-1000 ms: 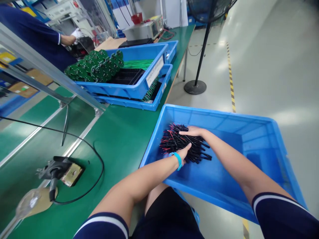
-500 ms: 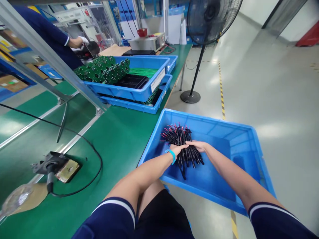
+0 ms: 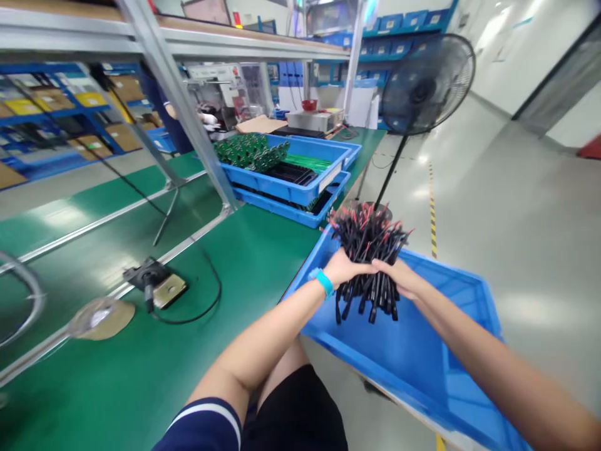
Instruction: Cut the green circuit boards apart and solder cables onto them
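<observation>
Head view: I see the left hand and the right hand clasped around a bundle of black wires right of the frame's centre. Both hands are closed on the bundle from opposite sides, thumbs meeting across its front. The bundle is raised above the blue bin; its red-tipped ends point up and fan outward, and its thicker black ends hang over the bin floor. The upper ends overlap the bin's far left corner in the picture.

Edges: the bin's left rim runs just beside the right edge of the green bench. Two stacked blue trays stand near that edge above the centre, the upper one bearing green circuit boards. A metal post rises to their left.

Open room: the bin interior extends to the right of the bundle. Beyond its far rim, the floor spreads across the right of the frame. The fan stands at upper right, behind the bundle.
</observation>
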Demonstrator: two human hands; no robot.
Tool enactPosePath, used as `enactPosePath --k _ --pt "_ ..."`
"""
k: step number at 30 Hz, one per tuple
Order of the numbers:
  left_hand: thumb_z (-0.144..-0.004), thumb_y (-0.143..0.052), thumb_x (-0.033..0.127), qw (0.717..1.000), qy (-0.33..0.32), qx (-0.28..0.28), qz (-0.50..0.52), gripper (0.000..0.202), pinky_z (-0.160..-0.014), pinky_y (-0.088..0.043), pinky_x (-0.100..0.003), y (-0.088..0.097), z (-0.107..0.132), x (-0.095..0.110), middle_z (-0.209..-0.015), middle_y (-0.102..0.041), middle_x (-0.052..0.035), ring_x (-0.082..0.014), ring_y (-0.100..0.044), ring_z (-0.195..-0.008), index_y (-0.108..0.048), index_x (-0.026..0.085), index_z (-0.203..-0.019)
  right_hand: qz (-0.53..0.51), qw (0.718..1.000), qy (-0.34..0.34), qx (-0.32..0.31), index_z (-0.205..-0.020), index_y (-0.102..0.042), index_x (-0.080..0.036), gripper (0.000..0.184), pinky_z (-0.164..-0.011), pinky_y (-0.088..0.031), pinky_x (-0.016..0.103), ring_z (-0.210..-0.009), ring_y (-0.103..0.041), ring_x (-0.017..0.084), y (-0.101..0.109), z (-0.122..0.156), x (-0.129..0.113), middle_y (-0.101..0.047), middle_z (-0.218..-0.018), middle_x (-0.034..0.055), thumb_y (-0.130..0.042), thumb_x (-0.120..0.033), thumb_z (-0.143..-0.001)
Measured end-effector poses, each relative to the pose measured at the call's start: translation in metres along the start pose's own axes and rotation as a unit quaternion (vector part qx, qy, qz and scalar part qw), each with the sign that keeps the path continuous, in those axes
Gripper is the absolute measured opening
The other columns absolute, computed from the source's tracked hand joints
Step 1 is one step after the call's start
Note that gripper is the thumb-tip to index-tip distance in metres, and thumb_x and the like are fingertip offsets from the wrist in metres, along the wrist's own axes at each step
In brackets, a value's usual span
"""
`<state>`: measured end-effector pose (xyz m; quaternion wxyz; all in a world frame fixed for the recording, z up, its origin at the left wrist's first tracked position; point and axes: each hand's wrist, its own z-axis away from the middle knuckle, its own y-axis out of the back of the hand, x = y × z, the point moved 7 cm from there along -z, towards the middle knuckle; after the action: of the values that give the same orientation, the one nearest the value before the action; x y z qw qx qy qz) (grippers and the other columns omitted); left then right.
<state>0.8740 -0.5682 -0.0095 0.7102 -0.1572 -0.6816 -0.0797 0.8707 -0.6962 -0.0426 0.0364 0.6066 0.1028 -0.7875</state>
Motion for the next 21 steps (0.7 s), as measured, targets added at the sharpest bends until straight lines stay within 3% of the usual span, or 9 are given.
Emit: enactPosePath --k 2,4,6,7,10,14,17,19,21 --pt "-0.052 -0.081 0.028 0.987 -0.125 0.034 -0.096 0.065 -0.094 -0.044 -0.036 0.025 0.024 0.072 -0.110 -0.063 -0.0103 -0.0222 -0.058 -0.103 -0.056 0.011 -0.110 -0.004 0.998 0.068 -0.009 -0.102 -0.060 -0.018 0.060 -0.090 -0.048 0.035 -0.096 -0.062 0.021 -0.035 -0.002 -0.047 -0.068 -0.102 0.0052 -0.080 -0.046 -0.052" --pt "-0.055 -0.078 0.032 0.955 -0.196 0.105 -0.196 0.069 -0.095 -0.042 -0.037 0.059 0.072 0.134 -0.115 -0.060 -0.0101 -0.0237 -0.055 -0.108 -0.051 0.012 -0.115 -0.017 0.985 0.167 -0.041 -0.101 -0.061 -0.018 0.063 -0.091 -0.047 0.038 -0.099 -0.061 0.023 -0.090 0.004 -0.088 -0.068 -0.100 0.0062 -0.081 -0.046 -0.049" --pt "-0.055 -0.078 0.035 0.920 -0.204 0.194 -0.272 0.074 -0.093 -0.043 -0.037 0.092 0.141 0.174 -0.116 -0.059 -0.0099 -0.0246 -0.055 -0.108 -0.047 0.013 -0.119 -0.040 0.969 0.218 -0.104 -0.103 -0.061 -0.018 0.064 -0.091 -0.046 0.042 -0.100 -0.060 0.025 -0.159 0.020 -0.106 -0.067 -0.100 0.0081 -0.082 -0.045 -0.048" --pt "-0.055 -0.077 0.036 0.903 -0.191 0.239 -0.302 0.076 -0.092 -0.044 -0.036 0.107 0.180 0.185 -0.115 -0.059 -0.0096 -0.0248 -0.056 -0.106 -0.046 0.014 -0.121 -0.049 0.965 0.215 -0.143 -0.102 -0.062 -0.019 0.065 -0.089 -0.047 0.044 -0.099 -0.061 0.026 -0.196 0.031 -0.103 -0.067 -0.100 0.0089 -0.083 -0.045 -0.047" --pt "-0.057 -0.075 0.040 0.848 -0.107 0.373 -0.360 0.076 -0.084 -0.048 -0.036 0.143 0.305 0.183 -0.111 -0.060 -0.0085 -0.0253 -0.059 -0.099 -0.044 0.016 -0.122 -0.047 0.950 0.128 -0.280 -0.099 -0.064 -0.023 0.062 -0.090 -0.048 0.044 -0.098 -0.061 0.027 -0.310 0.074 -0.058 -0.066 -0.104 0.0100 -0.083 -0.044 -0.045" --pt "-0.054 -0.075 0.044 0.776 0.048 0.506 -0.375 0.075 -0.080 -0.050 -0.037 0.177 0.476 0.138 -0.109 -0.062 -0.0087 -0.0266 -0.060 -0.095 -0.047 0.017 -0.118 -0.017 0.904 -0.044 -0.426 -0.098 -0.064 -0.019 0.063 -0.094 -0.046 0.044 -0.102 -0.059 0.028 -0.443 0.174 0.047 -0.066 -0.106 0.0095 -0.084 -0.042 -0.043" --pt "-0.054 -0.076 0.041 0.768 0.161 0.510 -0.353 0.065 -0.080 -0.049 -0.035 0.192 0.591 0.110 -0.102 -0.064 -0.0079 -0.0250 -0.061 -0.091 -0.054 0.015 -0.108 -0.027 0.858 -0.162 -0.487 -0.105 -0.061 -0.014 0.067 -0.094 -0.046 0.041 -0.104 -0.058 0.027 -0.516 0.280 0.117 -0.065 -0.108 0.0109 -0.080 -0.046 -0.050" --pt "-0.054 -0.077 0.036 0.789 0.226 0.466 -0.330 0.056 -0.080 -0.049 -0.033 0.203 0.657 0.105 -0.096 -0.066 -0.0055 -0.0225 -0.061 -0.088 -0.057 0.013 -0.101 -0.070 0.849 -0.177 -0.493 -0.115 -0.056 -0.013 0.073 -0.095 -0.046 0.037 -0.107 -0.057 0.024 -0.560 0.350 0.143 -0.062 -0.113 0.0104 -0.075 -0.049 -0.055" --pt "-0.051 -0.078 0.029 0.809 0.278 0.414 -0.311 0.054 -0.081 -0.048 -0.031 0.217 0.718 0.114 -0.095 -0.067 -0.0032 -0.0209 -0.060 -0.089 -0.058 0.013 -0.098 -0.082 0.850 -0.171 -0.491 -0.119 -0.053 -0.011 0.073 -0.096 -0.044 0.034 -0.110 -0.055 0.022 -0.605 0.413 0.160 -0.059 -0.118 0.0104 -0.068 -0.054 -0.062"
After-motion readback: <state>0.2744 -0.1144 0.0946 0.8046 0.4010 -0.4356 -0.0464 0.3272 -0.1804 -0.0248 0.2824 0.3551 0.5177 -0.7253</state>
